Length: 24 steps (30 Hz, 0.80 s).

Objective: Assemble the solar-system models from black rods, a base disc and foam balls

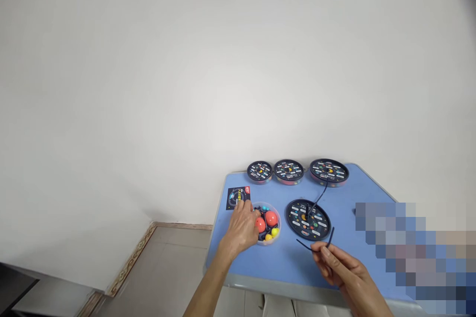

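My left hand reaches over the left rim of a clear round tub, its fingers curled down and closed at the tips; what they pinch is hidden. In the tub lie red balls, yellow balls, small blue balls and dark plastic parts. Between thumb and fingers my right hand holds a thin black bent rod, above the table's front half. Just beyond it lies a round black base printed with planets and labels. From a short post at its middle, another black bent arm rises to the upper right.
Along the back edge of the blue table stand three lidded tubs: a left one, a middle one and a right one. A black printed card lies behind my left hand. A blurred-out area covers the right side.
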Tool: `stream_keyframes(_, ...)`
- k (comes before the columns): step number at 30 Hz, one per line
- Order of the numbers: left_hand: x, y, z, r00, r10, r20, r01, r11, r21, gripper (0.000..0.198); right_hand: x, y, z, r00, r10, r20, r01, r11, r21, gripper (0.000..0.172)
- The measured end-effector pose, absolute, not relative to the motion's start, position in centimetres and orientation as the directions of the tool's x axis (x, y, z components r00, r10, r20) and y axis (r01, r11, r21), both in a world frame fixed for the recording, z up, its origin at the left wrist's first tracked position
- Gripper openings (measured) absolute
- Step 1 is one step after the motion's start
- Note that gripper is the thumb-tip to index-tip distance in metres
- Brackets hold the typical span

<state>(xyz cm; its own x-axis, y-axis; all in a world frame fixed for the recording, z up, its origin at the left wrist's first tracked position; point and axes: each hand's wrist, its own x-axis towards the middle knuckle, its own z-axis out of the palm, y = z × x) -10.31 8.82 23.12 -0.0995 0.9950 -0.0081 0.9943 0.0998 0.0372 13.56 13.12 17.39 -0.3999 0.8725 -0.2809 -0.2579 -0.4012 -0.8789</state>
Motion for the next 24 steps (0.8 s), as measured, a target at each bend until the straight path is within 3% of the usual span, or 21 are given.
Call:
stream_keyframes(7, -8.7, 10.6, 21.5, -0.043, 0.998, -0.037, 0.997, 0.045, 0.06, 0.022, 13.8, 12.9, 18.0, -0.404, 0.86, -0.313, -0.272, -0.439, -0.856, 0.049)
stream_keyframes(12, -8.7, 11.0, 20.7, -0.089, 0.996, -0.009, 0.98, 0.089, 0.179, 0.018, 14.4, 12.7, 17.4, -0.396, 0.857, -0.331, -0.272, -0.453, -0.849, 0.048)
stream_keyframes(18, -9.7, 10.8, 20.6, -0.201, 0.977, 0.076, 0.863, 0.14, 0.485, 0.017, 14.7, 12.7, 16.4, -0.397, 0.865, -0.307, -0.313, -0.441, -0.841, 0.045)
stream_keyframes(24, -10.5, 10.3, 19.5, -0.386, 0.92, 0.064, 0.499, 0.15, 0.854, 0.006, 14.6, 12.6, 16.6, -0.389, 0.876, -0.285, -0.346, -0.426, -0.836, 0.044)
